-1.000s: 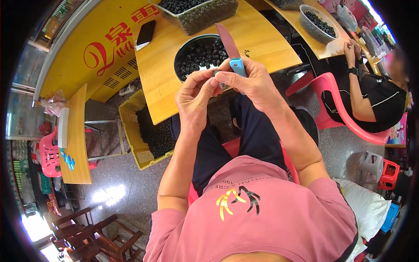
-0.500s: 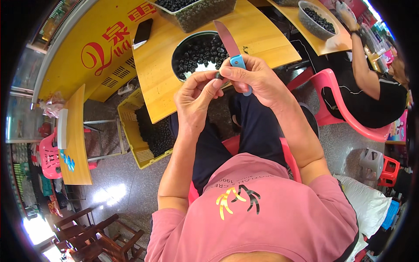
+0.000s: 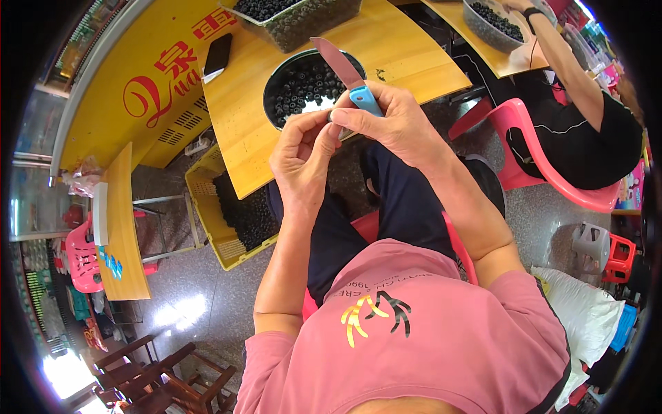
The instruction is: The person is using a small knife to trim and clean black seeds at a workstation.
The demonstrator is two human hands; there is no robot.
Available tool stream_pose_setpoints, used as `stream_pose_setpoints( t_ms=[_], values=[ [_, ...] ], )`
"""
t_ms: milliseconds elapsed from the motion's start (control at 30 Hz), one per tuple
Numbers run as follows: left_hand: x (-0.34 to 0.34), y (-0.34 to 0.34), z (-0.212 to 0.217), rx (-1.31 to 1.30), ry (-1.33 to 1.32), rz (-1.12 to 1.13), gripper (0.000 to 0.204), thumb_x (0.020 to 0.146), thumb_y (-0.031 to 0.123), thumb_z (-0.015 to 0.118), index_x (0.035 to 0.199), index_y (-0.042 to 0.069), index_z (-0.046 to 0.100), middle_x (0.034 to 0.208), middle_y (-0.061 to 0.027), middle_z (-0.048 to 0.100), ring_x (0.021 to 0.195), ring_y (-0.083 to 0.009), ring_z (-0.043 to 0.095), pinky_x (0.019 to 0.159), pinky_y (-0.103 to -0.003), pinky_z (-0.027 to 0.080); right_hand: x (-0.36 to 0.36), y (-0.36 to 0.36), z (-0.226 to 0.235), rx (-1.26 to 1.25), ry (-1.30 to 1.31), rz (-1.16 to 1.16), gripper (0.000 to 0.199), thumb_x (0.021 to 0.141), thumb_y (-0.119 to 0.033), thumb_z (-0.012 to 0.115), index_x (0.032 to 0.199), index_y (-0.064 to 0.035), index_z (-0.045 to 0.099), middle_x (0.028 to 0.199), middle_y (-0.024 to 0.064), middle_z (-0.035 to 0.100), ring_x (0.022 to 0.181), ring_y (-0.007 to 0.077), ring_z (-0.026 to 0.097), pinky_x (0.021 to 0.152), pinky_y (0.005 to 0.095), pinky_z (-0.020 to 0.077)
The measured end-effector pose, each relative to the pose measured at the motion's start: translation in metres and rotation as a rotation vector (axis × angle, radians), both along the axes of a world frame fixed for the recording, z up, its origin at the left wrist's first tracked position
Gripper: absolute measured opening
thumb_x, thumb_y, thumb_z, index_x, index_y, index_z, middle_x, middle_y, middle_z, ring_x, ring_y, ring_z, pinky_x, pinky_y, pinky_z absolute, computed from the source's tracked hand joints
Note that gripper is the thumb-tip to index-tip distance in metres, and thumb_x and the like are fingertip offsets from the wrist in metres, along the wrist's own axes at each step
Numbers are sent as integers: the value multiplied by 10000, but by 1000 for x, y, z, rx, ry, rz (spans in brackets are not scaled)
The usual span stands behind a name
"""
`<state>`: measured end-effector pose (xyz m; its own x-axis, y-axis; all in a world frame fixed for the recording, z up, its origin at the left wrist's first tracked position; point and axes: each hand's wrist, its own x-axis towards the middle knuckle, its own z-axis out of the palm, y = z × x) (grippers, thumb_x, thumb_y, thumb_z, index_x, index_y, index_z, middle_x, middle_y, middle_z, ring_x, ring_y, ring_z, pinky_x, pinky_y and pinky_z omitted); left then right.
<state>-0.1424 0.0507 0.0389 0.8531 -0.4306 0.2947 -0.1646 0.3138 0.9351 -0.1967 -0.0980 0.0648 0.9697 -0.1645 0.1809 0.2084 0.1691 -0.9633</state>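
Knife (image 3: 348, 76) clamped in right hand (image 3: 393, 121) grip, left hand (image 3: 303, 155) pinching a small item beside it.

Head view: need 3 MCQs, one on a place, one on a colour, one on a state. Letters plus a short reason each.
1. Where does the black phone lie?
A. on the wooden table
B. in the yellow crate
C. on the pink chair

2. What colour is the knife handle?
A. red
B. blue
C. green

3. How does the right hand stand?
A. flat on the table
B. closed around the knife handle
C. resting on the knee

Answers:
1 A: the phone rests on the wooden table, left of the round bowl of dark berries.
2 B: a blue handle shows above the right hand's fingers.
3 B: the hand grips the handle, blade pointing up and away, its fingertips meeting the left hand.
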Motion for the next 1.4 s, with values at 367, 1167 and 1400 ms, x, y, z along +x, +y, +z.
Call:
stream_pose_setpoints(
  t_ms=[367, 1167, 1400],
  values=[
    [2, -1, -7, -78, -77, -3, 137, 888, 7, 651, 1021, -25, 640, 966, -30, 570, 807, -65, 565, 683, -184, 462, -3, -2, 2, 29, 70, -20, 201, 908, -244, 668, 937, -46, 663, 716, -69, 546, 585, 14, 435, 510, 175, 329],
    [9, -5, -12, -106, -10, -48, 177, 926, 112, 638, 1061, 14, 579, 929, -21, 589, 777, -56, 531, 701, -203, 455, -5, -9, -16, -1065, -430, -477, 176, 842, -118, 684, 1005, -62, 645, 793, 84, 613, 659, 254, 614, 565, 339, 483],
    [2, 7, 10, -364, -81, -223, 139, 902, 62, 640, 1011, -4, 584, 929, -65, 562, 722, -104, 532, 652, -221, 448, 8, -24, -39, -1140, -230, -595, 164, 869, -159, 664, 1004, -66, 671, 790, 92, 625, 685, 265, 621, 588, 343, 485]
  ],
)
